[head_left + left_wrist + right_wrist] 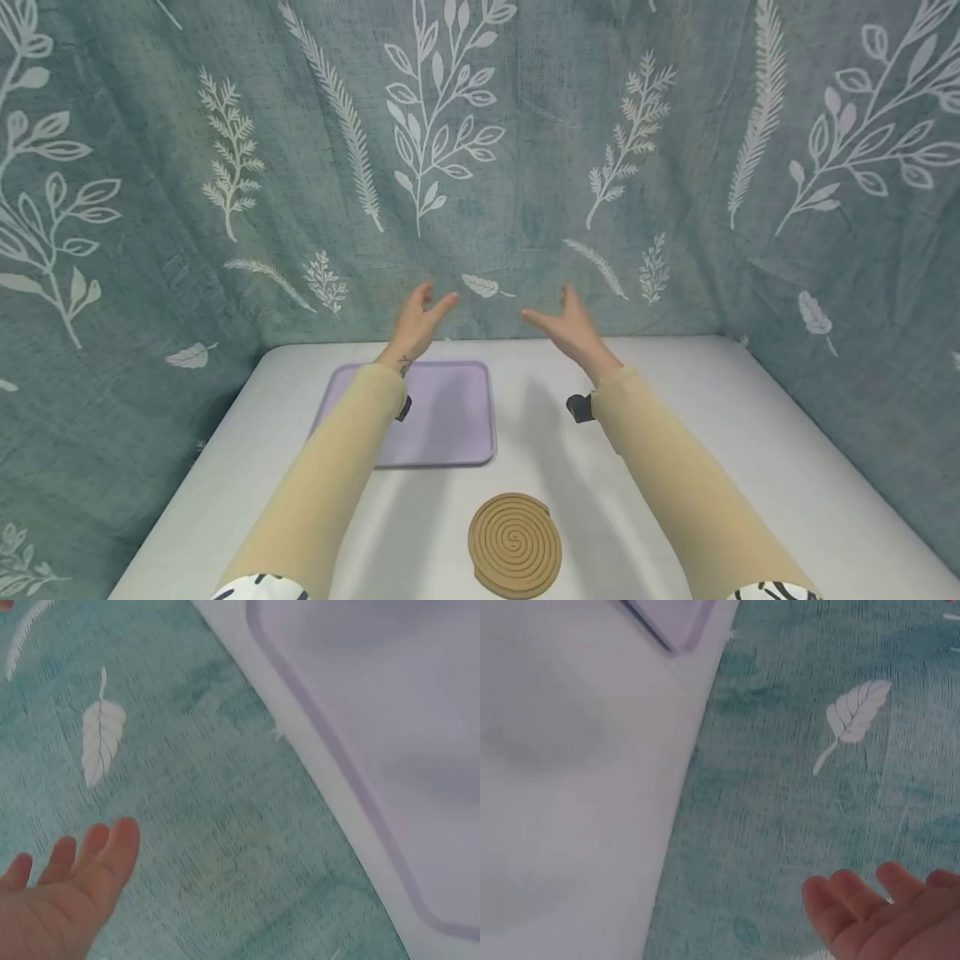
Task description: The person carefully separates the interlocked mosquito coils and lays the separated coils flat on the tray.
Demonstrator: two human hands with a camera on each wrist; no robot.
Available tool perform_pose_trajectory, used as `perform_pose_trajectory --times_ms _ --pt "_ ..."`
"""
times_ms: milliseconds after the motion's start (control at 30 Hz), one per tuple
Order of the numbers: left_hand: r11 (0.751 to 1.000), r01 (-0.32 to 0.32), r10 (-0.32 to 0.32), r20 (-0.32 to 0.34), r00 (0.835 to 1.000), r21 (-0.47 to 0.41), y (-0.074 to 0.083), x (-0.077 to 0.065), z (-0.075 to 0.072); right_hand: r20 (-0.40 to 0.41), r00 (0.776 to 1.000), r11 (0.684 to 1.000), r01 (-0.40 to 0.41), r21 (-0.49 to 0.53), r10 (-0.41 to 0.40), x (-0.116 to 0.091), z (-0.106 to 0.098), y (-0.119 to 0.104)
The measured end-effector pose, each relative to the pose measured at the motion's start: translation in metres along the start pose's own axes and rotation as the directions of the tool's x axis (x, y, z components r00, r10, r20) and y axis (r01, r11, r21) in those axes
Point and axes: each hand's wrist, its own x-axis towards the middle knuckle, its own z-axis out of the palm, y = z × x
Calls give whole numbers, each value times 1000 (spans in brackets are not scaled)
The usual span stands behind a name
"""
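Both hands are raised over the far part of the table, apart from each other and holding nothing. My left hand (417,323) is above the back of a lilac tray (472,417), its thumb spread from the fingers. In the left wrist view the left hand's fingers (112,859) are relaxed, with the tray to their right. My right hand (576,332) hovers to the right of the tray, thumb pointing inward. The right wrist view shows loosely extended fingers (825,907). Nearer the front lies a tan spiral coil (514,542), flat and round, touched by neither hand.
The white table (675,417) has rounded back corners. Behind it and along both sides hangs a green-blue leaf-print cloth (525,167). A small black device (580,408) sits under the right wrist. Both forearms cast shadows over the table, the left one across the tray.
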Motion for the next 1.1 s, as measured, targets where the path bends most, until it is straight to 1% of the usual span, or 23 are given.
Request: perform_pose_trajectory --times_ms 167,300,467,533,667,800,933,1100 --pt "999 4 -5 -8 1000 -38 -4 -12 8 14 1000 997 -19 69 18 -11 9 3" --pt "996 -1 0 -17 1000 -92 -6 -24 14 29 999 993 -26 111 23 -22 15 6" --pt "985 14 -19 -27 999 -171 -6 -42 21 44 999 992 -34 120 29 -39 22 13" --pt "979 16 -22 -28 999 -201 -6 -52 25 49 998 993 -31 118 25 -46 25 16" --pt "970 -24 15 -40 999 -240 -8 -76 33 54 999 994 -11 110 5 -63 31 24" --pt "970 -60 50 -48 998 -238 -16 -103 45 62 998 994 -1 109 -6 -83 35 33" --pt "971 -50 46 -23 999 -234 -24 -125 55 74 997 992 -11 129 1 -103 37 43" --pt "974 -38 42 13 999 -221 -31 -145 62 71 997 991 -17 133 8 -126 40 54"
